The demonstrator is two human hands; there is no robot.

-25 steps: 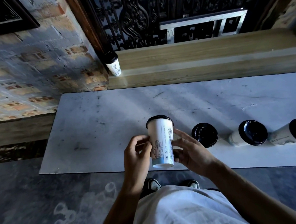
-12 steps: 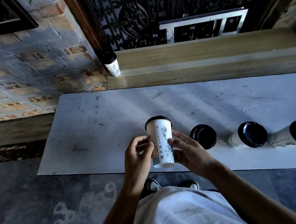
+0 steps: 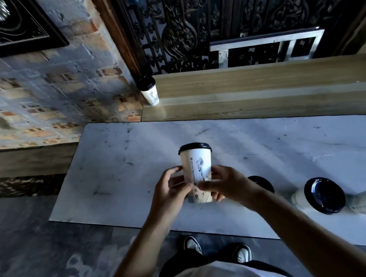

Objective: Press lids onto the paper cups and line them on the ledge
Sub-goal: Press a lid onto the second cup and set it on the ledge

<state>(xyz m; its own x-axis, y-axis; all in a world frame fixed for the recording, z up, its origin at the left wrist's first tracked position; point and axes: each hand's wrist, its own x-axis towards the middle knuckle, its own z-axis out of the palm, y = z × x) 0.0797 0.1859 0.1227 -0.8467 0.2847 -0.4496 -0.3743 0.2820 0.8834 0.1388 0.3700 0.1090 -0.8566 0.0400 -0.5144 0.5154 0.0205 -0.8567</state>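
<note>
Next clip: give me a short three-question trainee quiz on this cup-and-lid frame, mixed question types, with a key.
1. True or false: the white printed paper cup held by the left hand and right hand already wears a black plastic lid.
2. How many lidded cups stand on the wooden ledge?
3. The held cup is: A) lying on its side B) upright C) upside down.

Key: 1 true; 2 one, the lidded cup at the ledge's left end; 3 B.
</note>
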